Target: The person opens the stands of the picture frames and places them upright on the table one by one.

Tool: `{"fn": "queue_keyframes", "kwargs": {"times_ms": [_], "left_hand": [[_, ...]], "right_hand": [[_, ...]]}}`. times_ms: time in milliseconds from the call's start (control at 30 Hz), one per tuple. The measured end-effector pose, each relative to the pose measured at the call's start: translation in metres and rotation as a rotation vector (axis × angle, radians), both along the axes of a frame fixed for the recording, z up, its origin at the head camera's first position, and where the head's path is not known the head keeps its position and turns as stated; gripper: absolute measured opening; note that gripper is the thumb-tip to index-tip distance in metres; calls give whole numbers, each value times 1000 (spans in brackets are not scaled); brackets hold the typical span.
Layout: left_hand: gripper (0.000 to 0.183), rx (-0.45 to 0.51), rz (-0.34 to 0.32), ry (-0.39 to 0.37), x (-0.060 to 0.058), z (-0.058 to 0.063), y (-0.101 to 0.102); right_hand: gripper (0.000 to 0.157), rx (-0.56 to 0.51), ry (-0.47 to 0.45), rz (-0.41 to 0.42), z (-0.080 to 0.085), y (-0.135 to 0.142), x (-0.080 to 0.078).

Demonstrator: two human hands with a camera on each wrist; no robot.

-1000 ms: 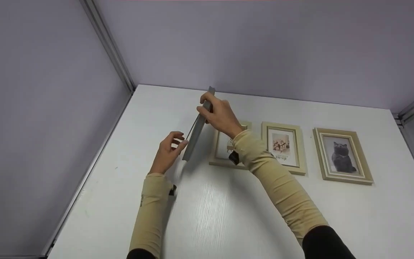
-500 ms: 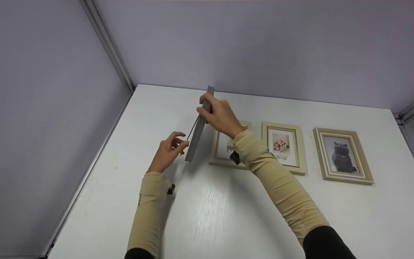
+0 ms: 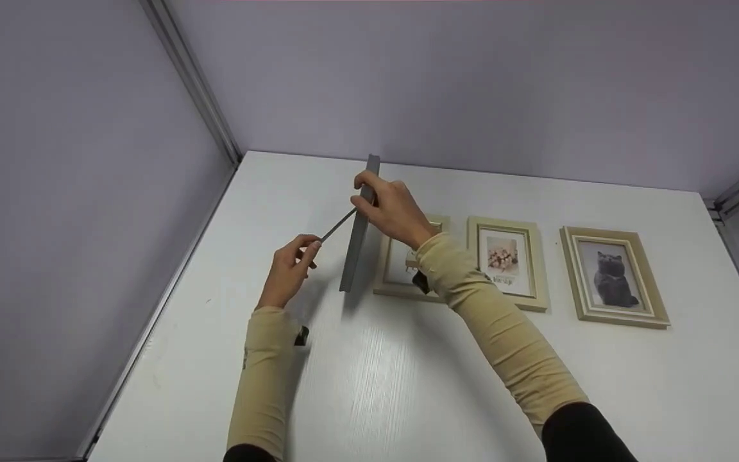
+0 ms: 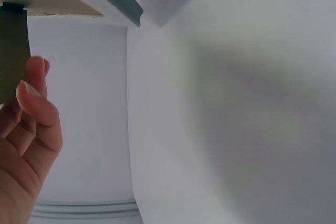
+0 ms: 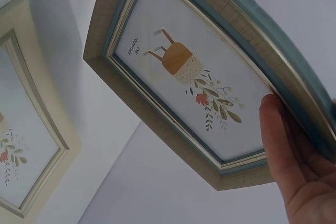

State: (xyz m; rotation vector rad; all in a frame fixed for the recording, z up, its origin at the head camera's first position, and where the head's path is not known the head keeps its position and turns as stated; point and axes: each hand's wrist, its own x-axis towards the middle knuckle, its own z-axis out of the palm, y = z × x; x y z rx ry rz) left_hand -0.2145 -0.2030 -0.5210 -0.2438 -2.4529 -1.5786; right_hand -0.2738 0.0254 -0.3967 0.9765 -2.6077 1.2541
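A picture frame with a blue-grey edge (image 3: 355, 250) stands on edge, tilted, above the white table. Its front in the right wrist view shows a tan-bordered frame (image 5: 157, 119) around a chair-and-flowers print. My right hand (image 3: 397, 212) grips the frame by its side edge, thumb on the front. Behind it, the back stand (image 3: 339, 224) is swung out at an angle. My left hand (image 3: 287, 273) pinches the stand's free end between thumb and fingers; the left wrist view shows the stand as a dark panel (image 4: 13, 51) beside the fingertips.
To the right lie a beige frame (image 3: 396, 273) partly hidden by my right arm, another beige frame (image 3: 539, 276) with a flower print, and a frame with a grey cat picture (image 3: 613, 316). Grey-lilac walls (image 3: 472, 83) border the white table (image 3: 215, 359).
The stand has swung further out from the frame's back as my left hand moved left with it. The frame's lower end has shifted slightly right. My right hand keeps its grip.
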Motion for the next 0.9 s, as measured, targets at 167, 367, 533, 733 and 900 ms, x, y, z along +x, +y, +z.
{"fn": "queue_keyframes", "kwargs": {"times_ms": [167, 367, 533, 733, 900], "left_hand": [[23, -21, 86, 66, -3, -3, -2], [20, -65, 138, 130, -6, -5, -1], [18, -184, 201, 197, -7, -5, 1], [17, -376, 243, 265, -7, -4, 3], [14, -418, 243, 280, -8, -5, 6]], "right_hand": [[19, 51, 24, 20, -2, 0, 1], [20, 117, 58, 54, -3, -1, 3], [20, 146, 96, 78, -5, -3, 4], [20, 158, 111, 79, -8, -4, 5], [18, 169, 148, 109, -13, -6, 5]]}}
